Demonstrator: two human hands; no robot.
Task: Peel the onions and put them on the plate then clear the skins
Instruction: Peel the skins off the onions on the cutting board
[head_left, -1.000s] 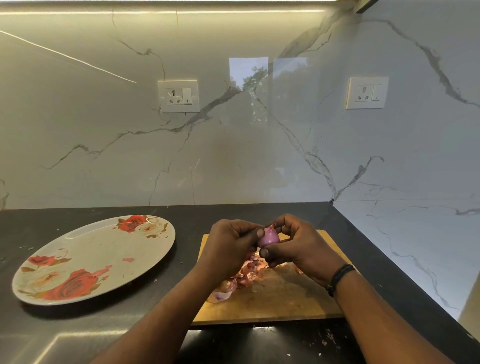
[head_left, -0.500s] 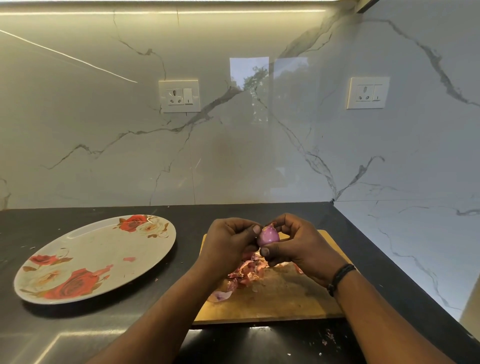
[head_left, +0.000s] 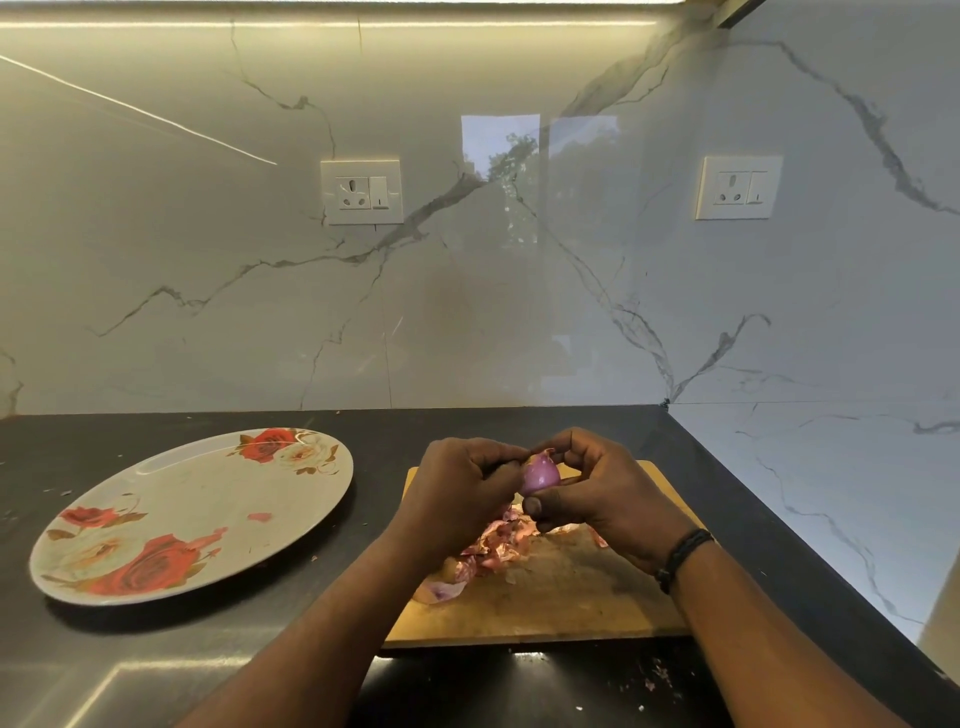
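Observation:
A small purple onion (head_left: 539, 475) is held above the wooden cutting board (head_left: 571, 597). My right hand (head_left: 602, 493) grips it between thumb and curled fingers. My left hand (head_left: 460, 491) pinches at its top left side, fingers curled against it. A pile of pink onion skins (head_left: 493, 545) lies on the board under my hands. The flowered plate (head_left: 171, 519) sits to the left on the black counter, with only a small pink scrap (head_left: 258, 516) on it.
The marble backsplash with two sockets (head_left: 362, 192) (head_left: 738, 187) rises behind the counter. A marble side wall (head_left: 831, 493) closes off the right. Bits of skin (head_left: 655, 678) are scattered on the counter in front of the board.
Both hands have turned the onion slightly and lifted it a little; my left fingers have shifted on its top. Plate, board and skins have not moved.

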